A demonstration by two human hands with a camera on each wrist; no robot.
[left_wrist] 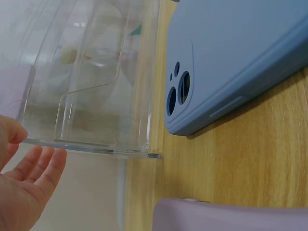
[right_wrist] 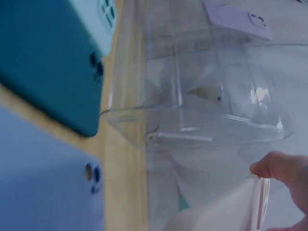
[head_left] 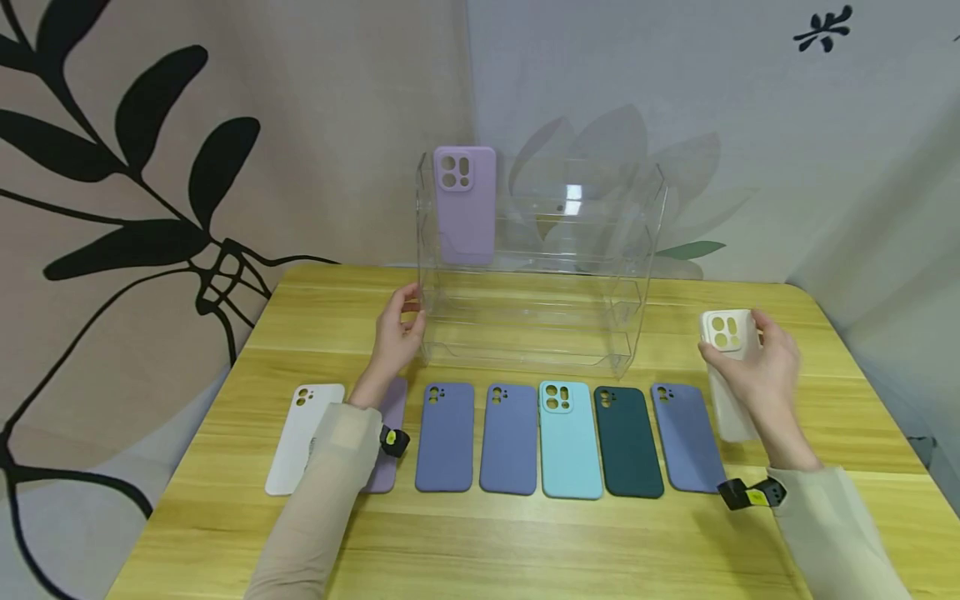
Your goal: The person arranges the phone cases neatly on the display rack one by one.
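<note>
A clear tiered display rack (head_left: pixel 525 360) stands at the back of the table. One lilac phone case (head_left: pixel 467 218) leans upright in its upper left part. My left hand (head_left: pixel 396 331) touches the rack's left side panel, thumb and fingertips at its edge in the left wrist view. Over at the right, my right hand (head_left: pixel 768 375) grips a white phone case (head_left: pixel 731 392) by its sides, tilted up, with the camera cutout at the top. In the right wrist view the thumb (right_wrist: pixel 269 166) presses on that case's edge.
Before the rack lies a row of cases: white (head_left: pixel 288 450), purple partly behind the left sleeve (head_left: pixel 386 467), several blue ones (head_left: pixel 444 437), light turquoise (head_left: pixel 572 450) and dark green (head_left: pixel 628 446). A curtain with leaf prints (head_left: pixel 337 125) hangs behind the table (head_left: pixel 487 550).
</note>
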